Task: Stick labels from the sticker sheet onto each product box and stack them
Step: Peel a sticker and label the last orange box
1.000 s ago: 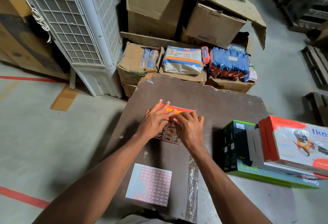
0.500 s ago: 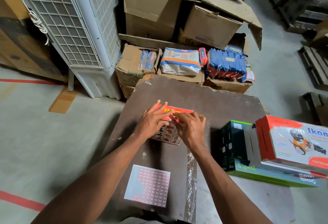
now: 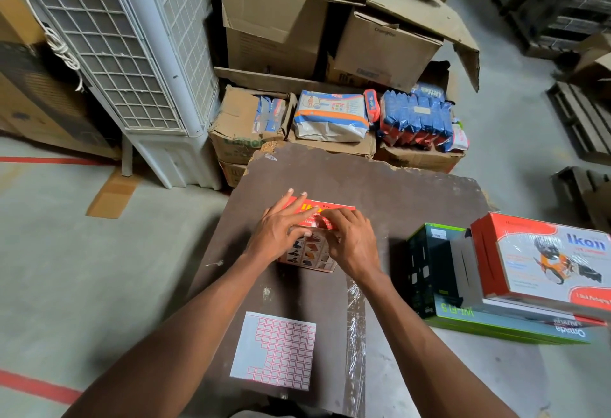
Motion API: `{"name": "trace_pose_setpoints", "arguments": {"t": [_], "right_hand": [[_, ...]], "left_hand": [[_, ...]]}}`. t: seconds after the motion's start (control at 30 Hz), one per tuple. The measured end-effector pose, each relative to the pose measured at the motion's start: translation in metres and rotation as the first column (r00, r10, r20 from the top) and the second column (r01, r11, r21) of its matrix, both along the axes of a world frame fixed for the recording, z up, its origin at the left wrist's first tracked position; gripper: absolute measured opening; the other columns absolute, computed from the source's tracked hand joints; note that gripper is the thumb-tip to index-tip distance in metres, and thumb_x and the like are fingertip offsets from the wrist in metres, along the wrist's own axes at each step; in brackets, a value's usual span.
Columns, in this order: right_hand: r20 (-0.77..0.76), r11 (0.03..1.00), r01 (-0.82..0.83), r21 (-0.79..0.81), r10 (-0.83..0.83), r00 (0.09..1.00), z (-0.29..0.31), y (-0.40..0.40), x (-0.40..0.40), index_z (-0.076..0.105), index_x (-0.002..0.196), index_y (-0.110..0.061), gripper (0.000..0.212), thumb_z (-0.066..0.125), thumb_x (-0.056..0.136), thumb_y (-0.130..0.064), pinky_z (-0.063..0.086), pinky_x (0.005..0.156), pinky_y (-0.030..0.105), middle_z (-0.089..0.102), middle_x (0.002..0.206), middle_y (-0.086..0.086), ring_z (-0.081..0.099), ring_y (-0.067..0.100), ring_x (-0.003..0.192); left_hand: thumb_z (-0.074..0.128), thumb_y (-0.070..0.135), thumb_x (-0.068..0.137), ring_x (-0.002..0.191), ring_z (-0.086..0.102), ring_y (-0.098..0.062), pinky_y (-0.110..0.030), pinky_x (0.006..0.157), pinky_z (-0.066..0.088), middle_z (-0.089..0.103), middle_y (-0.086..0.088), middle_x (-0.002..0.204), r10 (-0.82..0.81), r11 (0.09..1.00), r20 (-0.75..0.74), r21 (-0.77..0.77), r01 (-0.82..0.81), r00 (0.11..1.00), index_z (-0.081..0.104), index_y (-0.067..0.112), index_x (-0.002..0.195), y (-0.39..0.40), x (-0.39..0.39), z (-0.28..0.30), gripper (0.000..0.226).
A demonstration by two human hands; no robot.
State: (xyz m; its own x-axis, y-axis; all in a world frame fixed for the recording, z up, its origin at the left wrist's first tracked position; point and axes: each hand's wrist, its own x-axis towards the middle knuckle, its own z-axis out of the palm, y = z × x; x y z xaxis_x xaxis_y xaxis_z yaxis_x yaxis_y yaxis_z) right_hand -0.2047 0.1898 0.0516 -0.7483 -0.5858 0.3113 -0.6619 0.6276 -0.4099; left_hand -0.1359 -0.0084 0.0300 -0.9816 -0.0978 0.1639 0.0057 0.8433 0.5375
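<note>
The sticker sheet point(image 3: 273, 350) lies nearest on the brown board point(image 3: 413, 199), part of its grid already peeled away, and just beyond it the small red product box point(image 3: 307, 252) sits flat at the board's middle under both hands. To set the label well, I judge it best to hold the box still and rub from the label's middle outward until its edges lie flat. The left hand point(image 3: 281, 229) rests with fingers spread on the box top, grasping nothing, and the right hand point(image 3: 350, 239) presses curled fingertips onto it; whether it pinches a label I cannot tell, while farther right the other boxes point(image 3: 542, 262) already stand stacked.
</note>
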Motion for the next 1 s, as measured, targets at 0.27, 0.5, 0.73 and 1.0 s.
{"name": "trace_pose_setpoints", "arguments": {"t": [0.27,0.5,0.73,1.0], "right_hand": [[0.138,0.917,-0.007,0.399,-0.052,0.989,0.009,-0.026,0.011,-0.002,0.164,-0.027,0.088,0.054,0.100,-0.050,0.013,0.124,0.054,0.014,0.169,0.015,0.008,0.047,0.154],[0.074,0.839,-0.033,0.542,-0.009,0.997,0.010,-0.034,0.012,-0.017,0.157,-0.045,0.076,0.039,0.107,-0.051,0.014,0.121,0.062,-0.001,0.168,0.026,0.005,0.060,0.149],[0.079,0.837,-0.050,0.545,0.009,0.997,0.019,-0.028,0.011,-0.015,0.157,-0.047,0.092,0.058,0.101,-0.041,0.018,0.122,0.062,0.013,0.163,0.025,0.010,0.060,0.148],[0.168,0.959,-0.015,0.284,-0.034,0.985,0.007,0.001,-0.003,-0.008,0.156,-0.056,0.095,0.050,0.096,-0.010,0.040,0.107,0.059,0.039,0.132,0.013,0.040,0.051,0.126]], "left_hand": [[0.075,0.028,0.090,0.156,0.010,-0.011,-0.053,0.117,0.035,0.028,0.010,0.165,0.029,0.997,0.012,0.066,-0.030,0.999,0.029,0.031,0.158,-0.002,-0.002,-0.006,0.083],[0.076,0.010,0.084,0.155,0.001,-0.004,-0.041,0.124,0.025,-0.013,0.015,0.168,0.098,0.952,-0.001,0.290,-0.094,0.995,-0.014,0.032,0.160,0.002,0.005,-0.002,0.120],[0.076,0.012,0.087,0.143,0.044,-0.020,-0.050,0.115,0.039,0.033,0.005,0.163,0.175,0.845,0.178,0.478,-0.241,0.968,-0.021,0.053,0.151,0.002,0.026,-0.032,0.124],[0.067,0.054,0.085,0.149,0.033,-0.010,-0.042,0.121,0.031,0.031,0.013,0.163,0.180,0.874,0.206,0.416,-0.253,0.962,0.011,0.052,0.157,-0.010,0.037,-0.079,0.091]]}}
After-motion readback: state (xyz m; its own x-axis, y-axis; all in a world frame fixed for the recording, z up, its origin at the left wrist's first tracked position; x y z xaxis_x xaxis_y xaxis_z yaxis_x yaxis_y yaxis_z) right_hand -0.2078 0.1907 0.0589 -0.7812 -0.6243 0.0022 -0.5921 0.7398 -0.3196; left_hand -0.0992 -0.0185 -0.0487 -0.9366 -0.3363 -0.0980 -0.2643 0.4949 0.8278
